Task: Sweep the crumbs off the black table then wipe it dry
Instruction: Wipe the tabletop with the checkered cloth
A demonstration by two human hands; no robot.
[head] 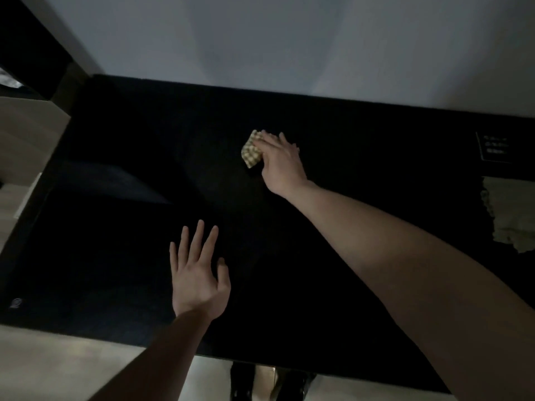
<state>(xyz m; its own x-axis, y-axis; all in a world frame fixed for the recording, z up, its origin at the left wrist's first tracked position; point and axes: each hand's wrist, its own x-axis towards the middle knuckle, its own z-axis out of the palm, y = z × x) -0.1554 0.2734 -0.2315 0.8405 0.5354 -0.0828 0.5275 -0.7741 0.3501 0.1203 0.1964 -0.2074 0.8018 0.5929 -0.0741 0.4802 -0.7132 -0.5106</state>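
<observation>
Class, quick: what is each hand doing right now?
Left hand: open, fingers spread, holding nothing.
Right hand: closed on the checked sponge.

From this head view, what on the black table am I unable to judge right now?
- Crumbs or wet patches on the black table: too dark to tell.
- Checked cloth: mostly covered by the right hand, so its grip is unclear.
- White print on the dark card: too small and blurred.
- Pale cloth: cut off by the right edge.
- The left hand: contact unclear.
</observation>
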